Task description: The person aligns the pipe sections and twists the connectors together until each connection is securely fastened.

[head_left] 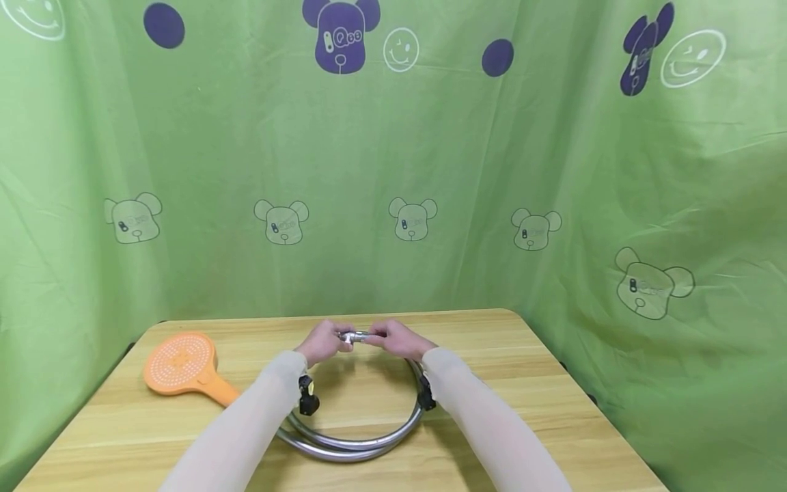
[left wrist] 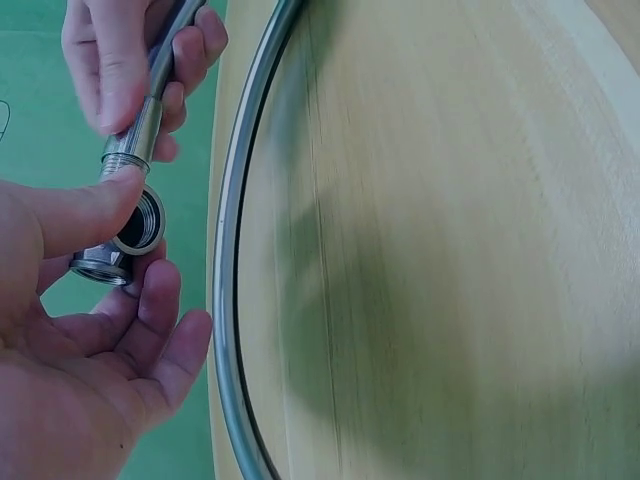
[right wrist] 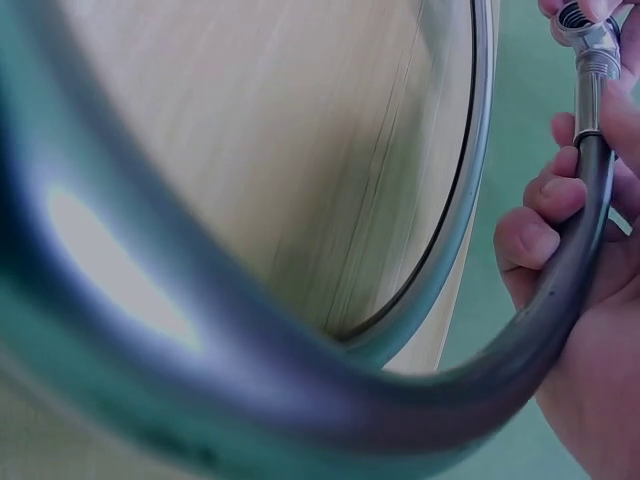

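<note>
Over the far part of the wooden table, my left hand (head_left: 322,343) pinches a small metal pipe fitting (left wrist: 105,262) between thumb and fingers. Two threaded openings of the fitting show in the left wrist view. Facing it, my right hand (head_left: 401,339) grips the metal end of a silver shower hose (right wrist: 587,108), with its fingers curled round the hose just behind that end. The hose end meets the fitting, with some thread showing at the joint. From there the hose (head_left: 353,452) loops down onto the table below both hands.
An orange shower head (head_left: 181,363) lies on the left of the table, its handle partly hidden behind my left forearm. Black wrist cameras (head_left: 309,396) sit on both wrists. A green printed curtain (head_left: 393,150) surrounds the wooden table (head_left: 522,383) at the back and sides.
</note>
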{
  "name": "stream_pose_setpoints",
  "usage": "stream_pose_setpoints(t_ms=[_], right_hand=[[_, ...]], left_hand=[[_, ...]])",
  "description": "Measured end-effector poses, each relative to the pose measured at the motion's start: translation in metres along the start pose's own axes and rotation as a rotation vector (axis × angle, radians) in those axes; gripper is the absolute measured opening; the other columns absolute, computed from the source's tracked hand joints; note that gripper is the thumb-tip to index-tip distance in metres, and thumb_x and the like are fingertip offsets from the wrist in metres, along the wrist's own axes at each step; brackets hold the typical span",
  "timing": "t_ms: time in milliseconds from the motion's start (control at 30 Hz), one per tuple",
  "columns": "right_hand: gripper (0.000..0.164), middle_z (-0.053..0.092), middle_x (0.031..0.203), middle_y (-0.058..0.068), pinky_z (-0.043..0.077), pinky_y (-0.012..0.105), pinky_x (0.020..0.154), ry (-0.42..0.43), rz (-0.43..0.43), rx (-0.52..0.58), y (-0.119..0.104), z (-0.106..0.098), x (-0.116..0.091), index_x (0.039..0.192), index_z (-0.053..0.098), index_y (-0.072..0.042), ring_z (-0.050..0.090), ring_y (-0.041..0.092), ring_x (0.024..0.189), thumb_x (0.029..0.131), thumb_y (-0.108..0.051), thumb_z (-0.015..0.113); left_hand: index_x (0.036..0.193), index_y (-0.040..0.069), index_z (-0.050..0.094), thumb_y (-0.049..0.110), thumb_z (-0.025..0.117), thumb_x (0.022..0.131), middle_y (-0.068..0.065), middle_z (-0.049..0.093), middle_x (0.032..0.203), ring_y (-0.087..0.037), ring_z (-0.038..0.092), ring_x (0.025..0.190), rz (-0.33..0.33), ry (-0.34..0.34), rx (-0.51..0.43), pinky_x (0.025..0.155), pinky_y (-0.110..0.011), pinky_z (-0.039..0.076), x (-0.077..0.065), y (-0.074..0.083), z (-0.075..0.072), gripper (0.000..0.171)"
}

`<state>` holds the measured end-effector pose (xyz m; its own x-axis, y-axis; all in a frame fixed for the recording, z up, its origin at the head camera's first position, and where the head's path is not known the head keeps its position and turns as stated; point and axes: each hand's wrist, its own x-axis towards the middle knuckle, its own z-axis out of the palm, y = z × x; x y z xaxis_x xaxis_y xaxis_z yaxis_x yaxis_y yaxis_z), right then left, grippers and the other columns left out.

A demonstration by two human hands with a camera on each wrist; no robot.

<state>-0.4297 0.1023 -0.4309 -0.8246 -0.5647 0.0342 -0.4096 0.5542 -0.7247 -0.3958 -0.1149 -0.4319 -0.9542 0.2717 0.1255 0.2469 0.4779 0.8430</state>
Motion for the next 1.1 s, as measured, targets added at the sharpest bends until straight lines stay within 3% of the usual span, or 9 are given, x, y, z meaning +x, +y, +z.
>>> stream_pose_setpoints(t_ms=[67,167,300,433,533,633,767,933,1100], right_hand=[[0.034,0.044,0.068,-0.005,0.035,0.026,0.055,-0.018,0.031,0.003,-0.0002,-0.0015,-0.0007,0.108,0.072,-0.007,0.040,0.012,0.061,0.103,-0.036,0.055],[0.036,0.049,0.072,-0.003,0.036,0.026,0.056,-0.017,0.041,0.003,-0.0011,-0.0010,-0.0011,0.116,0.070,-0.006,0.041,0.012,0.064,0.101,-0.037,0.059],[0.025,0.056,0.087,0.001,0.042,0.028,0.067,0.021,-0.017,0.009,-0.0030,0.0015,-0.0002,0.110,0.063,-0.007,0.048,0.015,0.077,0.094,-0.024,0.071],[0.018,0.055,0.087,0.003,0.045,0.030,0.070,0.043,-0.061,0.006,-0.0034,0.0012,0.0001,0.103,0.060,-0.007,0.049,0.016,0.080,0.092,-0.016,0.072],[0.015,0.057,0.088,0.001,0.045,0.029,0.070,0.033,-0.068,-0.019,-0.0029,0.0002,0.0000,0.102,0.065,-0.008,0.050,0.015,0.080,0.097,-0.022,0.067],[0.024,0.053,0.081,-0.002,0.041,0.027,0.065,0.019,-0.041,-0.042,-0.0020,-0.0002,0.0006,0.102,0.072,-0.012,0.046,0.013,0.074,0.101,-0.033,0.060],[0.027,0.053,0.079,-0.003,0.039,0.027,0.063,0.017,0.001,-0.026,-0.0015,0.0013,0.0015,0.104,0.073,-0.016,0.046,0.013,0.072,0.100,-0.040,0.060],[0.020,0.058,0.085,0.003,0.044,0.029,0.068,0.042,-0.026,0.008,0.0005,0.0035,0.0028,0.107,0.062,-0.011,0.050,0.016,0.077,0.093,-0.022,0.072],[0.015,0.057,0.084,0.001,0.044,0.029,0.068,0.055,-0.069,-0.025,0.0015,0.0031,0.0021,0.102,0.061,-0.011,0.051,0.015,0.076,0.092,-0.014,0.072]], left_hand=[[0.111,0.006,0.076,-0.005,0.074,0.081,-0.004,0.074,0.095,-0.017,0.059,0.082,0.005,-0.002,-0.001,0.075,-0.029,0.049,0.0000,0.0005,0.0005,0.032],[0.112,0.006,0.076,-0.005,0.074,0.081,-0.008,0.075,0.097,-0.017,0.059,0.081,0.011,-0.009,0.002,0.075,-0.028,0.048,-0.0002,0.0011,0.0009,0.033],[0.114,0.007,0.075,-0.003,0.074,0.082,-0.011,0.074,0.101,-0.018,0.060,0.084,0.011,-0.010,0.020,0.077,-0.031,0.049,-0.0003,-0.0002,-0.0011,0.034],[0.113,0.009,0.075,-0.002,0.074,0.082,-0.007,0.074,0.100,-0.019,0.060,0.086,0.007,-0.007,0.025,0.079,-0.032,0.049,0.0005,-0.0013,-0.0026,0.033],[0.111,0.009,0.076,-0.003,0.074,0.081,-0.012,0.074,0.101,-0.019,0.060,0.084,0.012,-0.007,0.021,0.078,-0.031,0.049,0.0009,-0.0020,-0.0029,0.032],[0.111,0.008,0.076,-0.004,0.074,0.081,-0.016,0.074,0.103,-0.018,0.059,0.082,0.013,-0.008,0.011,0.076,-0.029,0.048,0.0009,-0.0024,-0.0028,0.032],[0.111,0.008,0.076,-0.004,0.074,0.081,-0.011,0.075,0.099,-0.018,0.059,0.081,0.009,-0.007,0.016,0.075,-0.029,0.048,-0.0002,-0.0014,-0.0023,0.033],[0.114,0.009,0.075,-0.002,0.074,0.082,-0.010,0.075,0.102,-0.019,0.061,0.086,-0.005,-0.001,0.028,0.079,-0.033,0.050,-0.0023,0.0008,-0.0016,0.034],[0.112,0.008,0.076,-0.003,0.074,0.081,-0.007,0.075,0.099,-0.019,0.061,0.086,0.002,0.003,0.033,0.079,-0.033,0.050,-0.0027,0.0025,-0.0007,0.033]])
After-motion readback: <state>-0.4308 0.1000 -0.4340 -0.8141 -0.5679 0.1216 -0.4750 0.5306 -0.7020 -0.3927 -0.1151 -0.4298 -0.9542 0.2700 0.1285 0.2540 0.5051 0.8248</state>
